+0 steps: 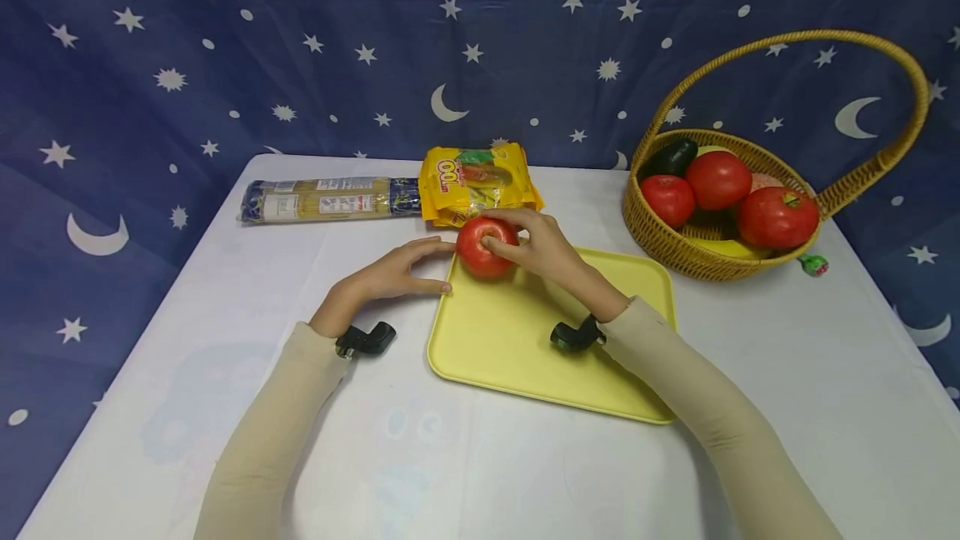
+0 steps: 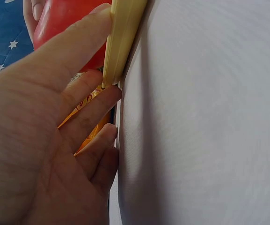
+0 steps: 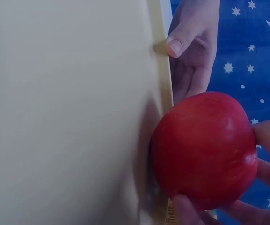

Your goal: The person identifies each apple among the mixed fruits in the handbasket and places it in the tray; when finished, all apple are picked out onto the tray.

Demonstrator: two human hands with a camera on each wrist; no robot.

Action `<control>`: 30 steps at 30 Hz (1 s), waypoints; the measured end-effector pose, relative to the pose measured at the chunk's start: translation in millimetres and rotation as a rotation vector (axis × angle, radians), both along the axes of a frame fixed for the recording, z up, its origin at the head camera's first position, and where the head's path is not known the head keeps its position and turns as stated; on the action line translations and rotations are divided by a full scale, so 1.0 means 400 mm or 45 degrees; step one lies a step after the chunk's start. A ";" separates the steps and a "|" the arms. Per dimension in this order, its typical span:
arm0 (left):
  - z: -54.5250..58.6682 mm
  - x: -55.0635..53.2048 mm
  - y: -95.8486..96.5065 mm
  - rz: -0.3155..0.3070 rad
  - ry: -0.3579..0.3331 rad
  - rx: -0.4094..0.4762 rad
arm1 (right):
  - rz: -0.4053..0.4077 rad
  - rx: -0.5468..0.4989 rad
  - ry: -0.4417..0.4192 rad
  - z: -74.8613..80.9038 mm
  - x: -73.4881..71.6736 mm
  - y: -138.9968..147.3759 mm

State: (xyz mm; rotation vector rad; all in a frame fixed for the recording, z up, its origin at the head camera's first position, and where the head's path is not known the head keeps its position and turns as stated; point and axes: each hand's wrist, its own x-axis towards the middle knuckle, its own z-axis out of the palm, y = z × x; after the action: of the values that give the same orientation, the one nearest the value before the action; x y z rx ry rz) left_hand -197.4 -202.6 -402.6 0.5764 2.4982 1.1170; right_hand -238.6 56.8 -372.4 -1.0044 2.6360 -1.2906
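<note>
My right hand (image 1: 542, 247) grips a red apple (image 1: 487, 248) over the far left corner of a yellow tray (image 1: 510, 340). In the right wrist view, its fingers spread round the sides of the apple (image 3: 205, 150). To the left, my left hand (image 1: 397, 272) lies at the tray's edge, fingers extended. The left wrist view has its thumb (image 2: 78, 42) at the tray rim (image 2: 120, 42), with the other fingers just beyond the tray's side near the apple. A yellow snack packet (image 1: 476, 182) lies right behind the apple.
A clear-and-blue pack of spaghetti (image 1: 330, 200) lies at the back left, against the snack packet. At the right stands a wicker basket (image 1: 660, 240) with a tall handle, holding several red fruits and a dark green vegetable (image 1: 670, 158). A starry blue cloth (image 1: 375, 40) hangs behind the white table.
</note>
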 end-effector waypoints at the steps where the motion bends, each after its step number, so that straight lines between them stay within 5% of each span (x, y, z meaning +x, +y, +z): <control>1: 0.000 0.000 0.000 0.000 0.000 0.000 | 0.001 0.006 -0.003 0.000 0.000 0.001; 30: 0.001 -0.004 0.001 0.008 -0.017 -0.002 | -0.019 0.118 -0.156 -0.011 0.003 0.001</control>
State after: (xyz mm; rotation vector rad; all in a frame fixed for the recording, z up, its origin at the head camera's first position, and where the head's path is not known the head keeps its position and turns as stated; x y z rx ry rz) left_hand -198.8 -202.0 -402.2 0.5590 2.4913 1.1171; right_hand -237.3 57.4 -376.8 -0.8655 2.5895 -1.1798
